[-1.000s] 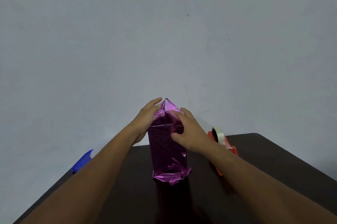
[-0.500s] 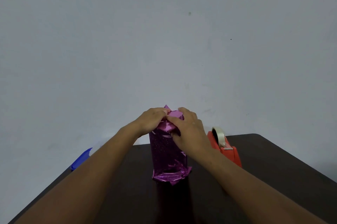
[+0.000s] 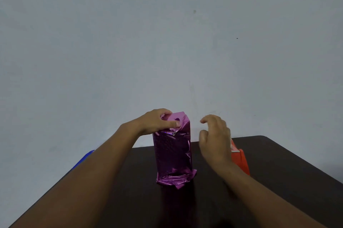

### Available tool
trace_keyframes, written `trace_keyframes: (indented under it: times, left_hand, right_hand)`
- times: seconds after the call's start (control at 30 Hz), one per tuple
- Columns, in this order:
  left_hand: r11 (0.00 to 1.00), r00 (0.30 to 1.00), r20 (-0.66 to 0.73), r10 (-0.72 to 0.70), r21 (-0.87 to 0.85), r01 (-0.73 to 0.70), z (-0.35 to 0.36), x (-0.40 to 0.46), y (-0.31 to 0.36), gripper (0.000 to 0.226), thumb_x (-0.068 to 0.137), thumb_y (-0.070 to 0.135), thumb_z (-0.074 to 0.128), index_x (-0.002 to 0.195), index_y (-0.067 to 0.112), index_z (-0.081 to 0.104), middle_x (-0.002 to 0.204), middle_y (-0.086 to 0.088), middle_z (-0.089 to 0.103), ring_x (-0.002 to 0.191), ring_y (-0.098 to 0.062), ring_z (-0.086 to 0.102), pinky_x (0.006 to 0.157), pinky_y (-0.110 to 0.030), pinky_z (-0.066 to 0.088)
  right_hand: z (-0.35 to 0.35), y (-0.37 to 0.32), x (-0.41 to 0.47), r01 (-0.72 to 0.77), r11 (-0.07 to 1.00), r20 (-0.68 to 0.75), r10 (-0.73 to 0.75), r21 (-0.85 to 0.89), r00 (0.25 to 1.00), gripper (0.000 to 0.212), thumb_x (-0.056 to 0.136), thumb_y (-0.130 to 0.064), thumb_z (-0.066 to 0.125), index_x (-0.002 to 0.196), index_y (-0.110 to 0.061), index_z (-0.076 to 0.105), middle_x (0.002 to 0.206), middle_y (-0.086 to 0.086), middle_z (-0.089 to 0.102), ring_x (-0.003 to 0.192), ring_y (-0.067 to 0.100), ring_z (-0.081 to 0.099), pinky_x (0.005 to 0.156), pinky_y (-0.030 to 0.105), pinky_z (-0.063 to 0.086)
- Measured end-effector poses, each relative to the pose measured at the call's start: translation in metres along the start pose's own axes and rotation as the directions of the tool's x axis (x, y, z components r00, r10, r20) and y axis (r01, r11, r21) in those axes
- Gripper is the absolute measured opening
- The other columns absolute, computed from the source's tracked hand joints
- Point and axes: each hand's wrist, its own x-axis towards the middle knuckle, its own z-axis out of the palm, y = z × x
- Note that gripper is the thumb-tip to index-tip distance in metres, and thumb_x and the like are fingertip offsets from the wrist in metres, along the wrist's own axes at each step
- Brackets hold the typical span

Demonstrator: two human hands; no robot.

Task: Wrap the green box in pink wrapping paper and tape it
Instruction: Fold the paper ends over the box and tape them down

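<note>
The box, already covered in shiny pink wrapping paper, stands upright on end near the middle of the desk, straight ahead of me. My left hand sits on its top left edge, fingers curled over the folded flap and thumb pressed flat along the upper front, pinning the paper down. My right hand hangs in the air just to the right of the box, apart from it, fingers loosely curled and holding nothing. At the foot of the box the paper bunches out in crumpled folds against the desk. None of the green shows through the wrapping.

Behind my right hand and wrist stands an orange tape dispenser, partly hidden, with a strip of pale tape just showing at its top. At the far left edge of the desk a blue object pokes out past my left forearm; I cannot tell what it is.

The desk is dark brown with a rounded far right corner. It is pushed up near a plain pale grey wall that fills the upper part of my view and carries a few small dark marks.
</note>
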Motion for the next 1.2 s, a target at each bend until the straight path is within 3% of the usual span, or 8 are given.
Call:
trace_keyframes:
  times: [0.1,0.2,0.33,0.47,0.63,0.87,1.03,1.2]
  left_hand:
    - [0.997,1.0,0.005,0.007,0.08,-0.008,-0.003,0.004,-0.003,0.085,0.066,0.079,0.071,0.134,0.03,0.056,0.125,0.009,0.058,0.111,-0.014,0.056,0.092,-0.033,0.046]
    - [0.995,0.999,-0.032,0.01,0.1,-0.007,-0.002,0.005,-0.003,0.064,0.075,0.067,0.075,0.124,0.029,0.058,0.117,0.009,0.059,0.102,-0.01,0.056,0.082,-0.028,0.042]
    - [0.995,0.999,-0.037,0.014,0.103,-0.01,-0.001,0.005,-0.001,0.066,0.063,0.074,0.072,0.105,0.025,0.059,0.1,0.006,0.059,0.084,-0.012,0.053,0.071,-0.027,0.041]
    - [0.996,0.999,-0.034,0.016,0.085,-0.013,0.001,0.005,0.0,0.077,0.053,0.08,0.068,0.105,0.024,0.058,0.099,0.006,0.058,0.083,-0.012,0.052,0.071,-0.028,0.041]
    - [0.998,1.0,-0.017,0.014,0.068,-0.013,0.0,0.006,-0.005,0.068,0.065,0.073,0.074,0.111,0.026,0.056,0.1,0.008,0.055,0.087,-0.012,0.053,0.072,-0.029,0.04]
    - [0.999,1.0,-0.006,0.022,0.049,-0.022,0.0,0.008,-0.005,0.069,0.066,0.071,0.075,0.114,0.025,0.057,0.102,0.005,0.057,0.089,-0.014,0.054,0.072,-0.03,0.041]
    - [0.999,1.0,-0.013,0.025,0.039,-0.024,0.001,0.01,-0.008,0.063,0.072,0.066,0.078,0.116,0.026,0.056,0.105,0.005,0.058,0.092,-0.014,0.055,0.074,-0.03,0.041]
    - [0.999,0.999,-0.023,0.024,0.048,-0.023,0.001,0.011,-0.007,0.058,0.074,0.065,0.078,0.113,0.026,0.056,0.1,0.007,0.055,0.088,-0.013,0.052,0.072,-0.03,0.039]
  right_hand:
    - [-0.01,0.026,0.005,-0.33,0.901,0.062,0.36,-0.28,0.931,0.037,0.092,-0.027,0.058,0.127,-0.016,0.054,0.131,0.006,0.054,0.124,0.027,0.046,0.098,0.046,0.037]
    - [-0.021,0.048,0.009,-0.665,0.614,0.186,0.778,-0.425,0.6,0.066,0.092,-0.062,0.047,0.137,-0.013,0.042,0.14,0.014,0.045,0.131,0.035,0.039,0.105,0.051,0.034]
    - [-0.021,0.071,0.009,-0.824,0.463,0.291,0.879,-0.326,0.378,0.066,0.087,-0.049,0.061,0.136,-0.007,0.048,0.129,0.018,0.056,0.113,0.037,0.055,0.099,0.047,0.047]
    - [-0.018,0.081,0.017,-0.892,0.415,0.373,0.868,-0.18,0.328,0.052,0.086,-0.04,0.062,0.123,-0.003,0.062,0.111,0.018,0.064,0.099,0.036,0.061,0.096,0.047,0.051]
    - [-0.036,0.059,0.034,-0.926,0.328,0.429,0.875,-0.188,0.223,0.044,0.098,-0.026,0.056,0.127,0.007,0.052,0.117,0.023,0.056,0.11,0.039,0.055,0.094,0.047,0.044]
    - [-0.043,0.06,0.042,-0.984,0.127,0.525,0.85,-0.128,0.042,0.061,0.096,-0.017,0.057,0.149,-0.006,0.029,0.157,0.017,0.027,0.137,0.054,0.028,0.083,0.081,0.041]
    - [-0.045,0.055,0.041,-0.987,0.157,0.564,0.812,0.04,0.152,0.055,0.099,-0.013,0.053,0.149,-0.001,0.033,0.159,0.017,0.029,0.143,0.044,0.031,0.109,0.064,0.036]
    - [-0.046,0.054,0.023,-0.982,0.108,0.487,0.857,0.153,0.17,0.057,0.095,-0.015,0.059,0.148,-0.009,0.038,0.153,0.017,0.032,0.139,0.05,0.032,0.102,0.077,0.033]
